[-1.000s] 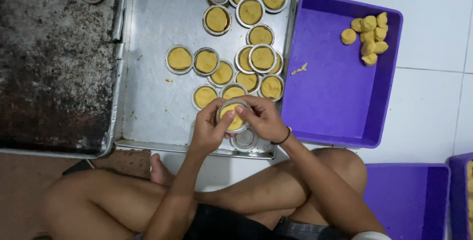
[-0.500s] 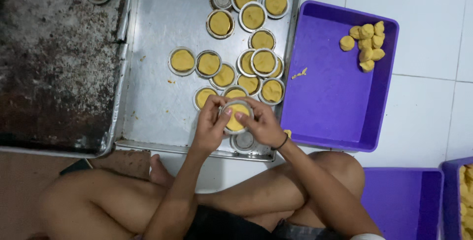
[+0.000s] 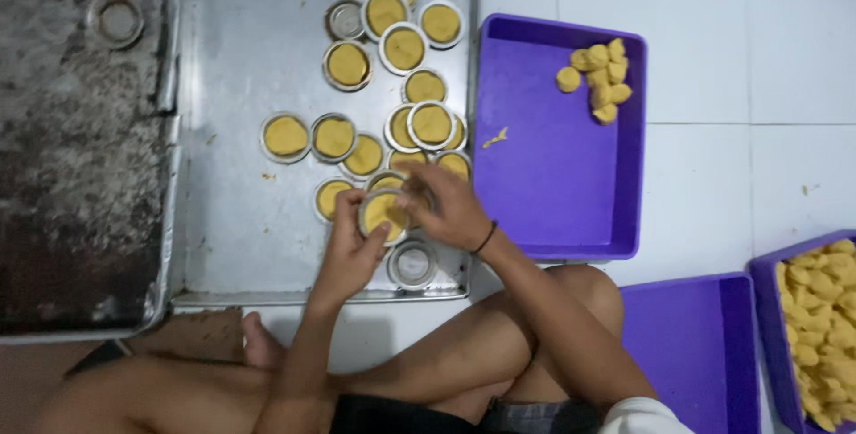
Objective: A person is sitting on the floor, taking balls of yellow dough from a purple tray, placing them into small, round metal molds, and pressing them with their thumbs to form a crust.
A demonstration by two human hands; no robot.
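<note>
1. Yellow dough fills a small round tin mould (image 3: 382, 213), held just over the near edge of the metal baking tray (image 3: 250, 60)
2. Left hand (image 3: 349, 251) cups the mould from below, fingers curled round its rim, thumb up on the edge
3. Right hand (image 3: 448, 205) sits on top, fingertips bent down onto the dough
4. An empty tin (image 3: 412, 264) lies just beside, near the tray's lip
5. Filled tins (image 3: 392, 86) crowd the tray further up
6. Purple tray (image 3: 557, 211) on the right has dough balls (image 3: 596, 77) in its far corner
</note>
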